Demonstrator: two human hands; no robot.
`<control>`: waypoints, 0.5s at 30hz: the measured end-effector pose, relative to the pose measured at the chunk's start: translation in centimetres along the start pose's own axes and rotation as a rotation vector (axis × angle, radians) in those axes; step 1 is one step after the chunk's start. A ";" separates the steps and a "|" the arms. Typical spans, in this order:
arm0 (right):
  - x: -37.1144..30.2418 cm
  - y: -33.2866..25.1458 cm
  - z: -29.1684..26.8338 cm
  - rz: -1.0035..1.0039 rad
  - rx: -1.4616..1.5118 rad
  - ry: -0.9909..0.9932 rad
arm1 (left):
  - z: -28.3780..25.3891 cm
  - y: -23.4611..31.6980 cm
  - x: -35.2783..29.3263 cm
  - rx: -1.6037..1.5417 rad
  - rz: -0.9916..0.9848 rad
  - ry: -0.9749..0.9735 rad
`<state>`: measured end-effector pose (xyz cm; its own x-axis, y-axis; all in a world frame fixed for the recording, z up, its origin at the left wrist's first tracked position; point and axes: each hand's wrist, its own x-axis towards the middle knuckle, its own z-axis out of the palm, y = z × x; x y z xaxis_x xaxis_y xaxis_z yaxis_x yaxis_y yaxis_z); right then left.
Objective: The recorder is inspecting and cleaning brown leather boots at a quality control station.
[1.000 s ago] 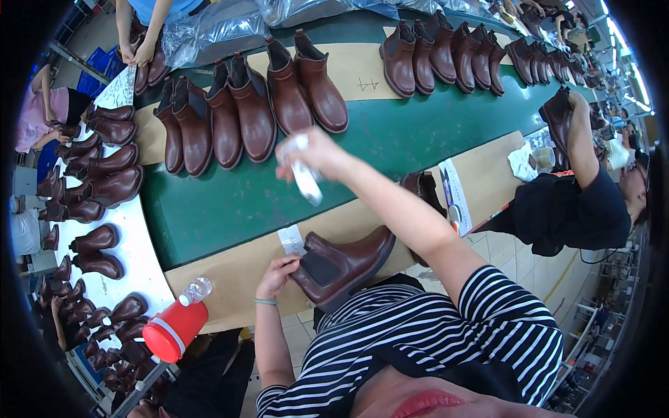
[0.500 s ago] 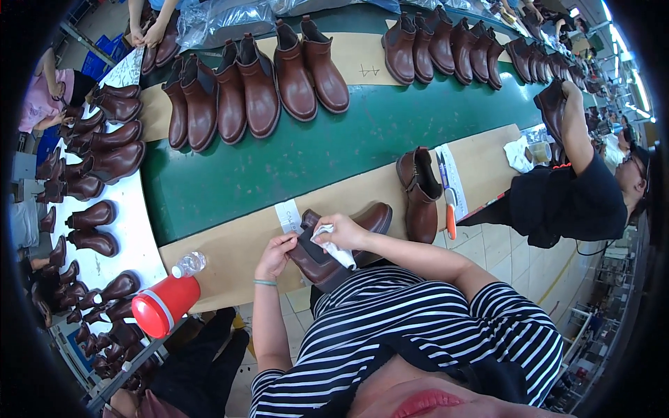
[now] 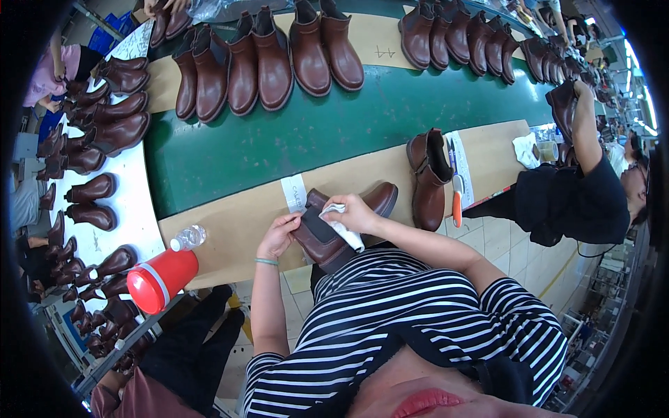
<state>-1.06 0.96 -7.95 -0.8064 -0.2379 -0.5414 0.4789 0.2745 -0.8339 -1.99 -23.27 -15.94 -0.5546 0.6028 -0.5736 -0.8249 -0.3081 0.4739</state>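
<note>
A brown ankle boot (image 3: 322, 249) with a dark elastic side panel is tilted close to my body at the table's near edge. My left hand (image 3: 277, 235) pinches its upper edge. In my right hand (image 3: 357, 214) is a bunched white cloth (image 3: 344, 233), pressed against the boot by the panel. Just beyond, the rounded brown toe of a boot (image 3: 382, 198) shows; my right hand hides how it joins the rest. To the right stands another brown boot (image 3: 430, 182), upright on the brown paper.
Pairs of brown boots (image 3: 274, 66) line the far side of the green table (image 3: 279, 150). At left are a clear bottle (image 3: 189, 237) and a red container (image 3: 164, 279). An orange-handled tool (image 3: 457, 202) lies right of the upright boot. A co-worker (image 3: 564, 202) lifts a boot at right.
The view has shifted, moving the far boots up in the picture. My right hand and the cloth have shifted slightly along the boot; both grips stay the same.
</note>
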 end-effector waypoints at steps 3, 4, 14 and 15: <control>-0.3 0.9 -0.4 -0.037 0.109 0.059 | 0.3 0.0 -0.1 0.001 0.007 0.000; -0.1 1.7 -0.6 -0.054 0.101 0.102 | 0.2 0.0 0.0 0.007 0.013 -0.001; -1.5 -1.1 -2.4 0.044 0.130 0.187 | 0.1 0.3 0.8 0.001 0.067 -0.028; -1.0 0.3 -2.4 0.026 0.204 0.159 | 0.1 0.3 0.9 -0.014 0.064 -0.003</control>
<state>-0.91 3.58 -7.41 -0.8298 -0.0791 -0.5524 0.5470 0.0809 -0.8332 -2.75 -22.82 -16.23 -0.6064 0.5835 -0.5402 -0.7889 -0.3565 0.5005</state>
